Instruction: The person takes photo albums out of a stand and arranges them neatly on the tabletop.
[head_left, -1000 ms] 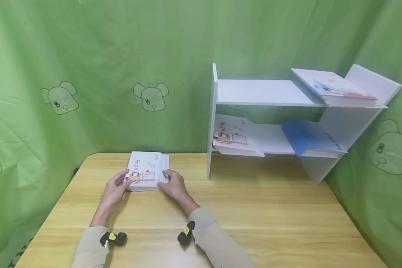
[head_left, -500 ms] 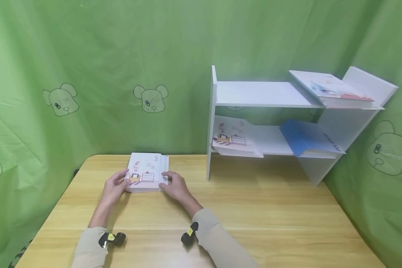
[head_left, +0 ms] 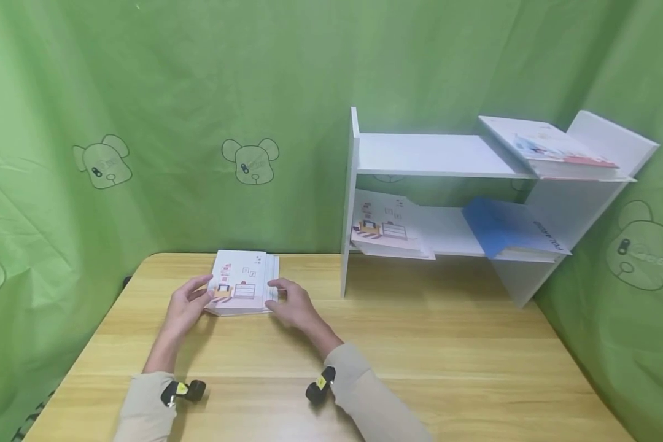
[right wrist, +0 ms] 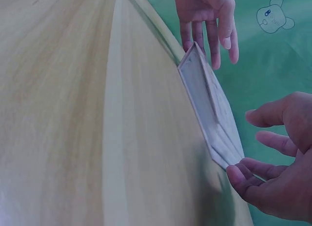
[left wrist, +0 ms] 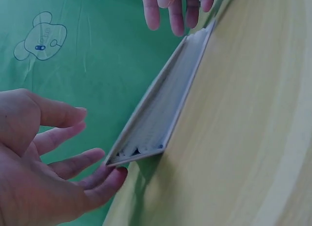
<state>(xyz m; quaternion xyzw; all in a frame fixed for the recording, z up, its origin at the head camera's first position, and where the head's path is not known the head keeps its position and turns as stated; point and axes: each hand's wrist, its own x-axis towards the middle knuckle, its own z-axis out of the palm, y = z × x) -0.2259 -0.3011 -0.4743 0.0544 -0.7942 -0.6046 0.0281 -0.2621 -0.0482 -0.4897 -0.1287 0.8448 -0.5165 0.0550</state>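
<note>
A thick white book [head_left: 237, 276] with a printed room scene lies flat near the table's back edge. At its left side is my left hand [head_left: 185, 307], fingers spread and thumb raised off the cover. In the left wrist view the lower fingers of the left hand [left wrist: 48, 167] touch the corner of the book [left wrist: 161, 104]. My right hand [head_left: 298, 305] is at the book's right side, thumb and index finger apart. The right wrist view has the lower fingertips of the right hand [right wrist: 282, 162] at the near corner of the book [right wrist: 207, 101]. Neither hand grips it.
A white two-tier shelf [head_left: 349, 202] stands at the table's back right. On top lies a book [head_left: 552, 144]; below are a similar room-scene book [head_left: 387, 224] and a blue-and-white book [head_left: 514, 227]. Green curtain [head_left: 298, 73] surrounds the wooden table [head_left: 420, 344].
My right hand and forearm have shifted slightly to the right. The left hand has loosened a little at the book's left edge. The book looks unmoved.
</note>
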